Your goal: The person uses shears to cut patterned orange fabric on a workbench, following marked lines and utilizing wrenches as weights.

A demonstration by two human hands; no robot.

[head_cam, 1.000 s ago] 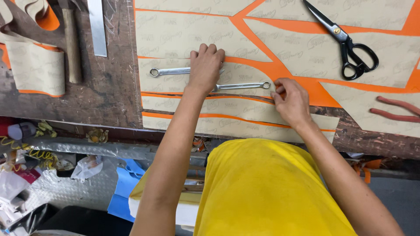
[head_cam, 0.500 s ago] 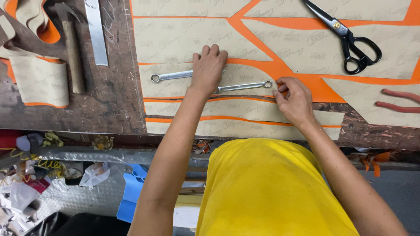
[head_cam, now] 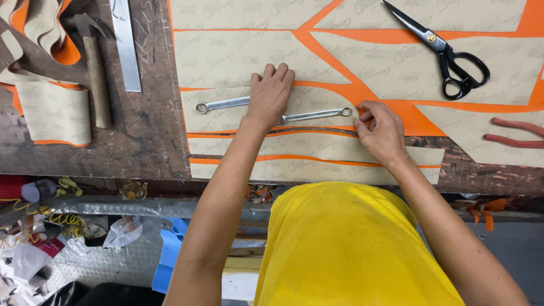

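- Head view, looking down on a worn wooden bench point(head_cam: 144, 141); I note items from left to right.
- Far left: curled tan strips with orange backing point(head_cam: 54, 110), partly hanging over the bench edge.
- Next: a hammer with a wooden handle point(head_cam: 97, 79), lying lengthwise, and just beside it a flat metal ruler point(head_cam: 126, 45).
- Centre: tan sheet pieces on an orange backing sheet point(head_cam: 362, 90), cut into long bands.
- A silver ring spanner point(head_cam: 224, 104) lies across one tan band, roughly level, ring ends at left and right.
- Left hand point(head_cam: 271, 96): flat, palm down, fingers extended, pressing on the spanner's middle; not clenched round it.
- Right hand point(head_cam: 381, 129): at the spanner's right ring end, fingertips pinched together at the edge of the tan band; I cannot tell whether they hold the material or only touch it.
- Upper right: black-handled scissors point(head_cam: 447, 54), blades shut, resting on the tan sheet, well apart from both hands.
- Far right: red-handled pliers point(head_cam: 515, 133), only the handles visible.
- Bottom: yellow shirt point(head_cam: 351, 249).
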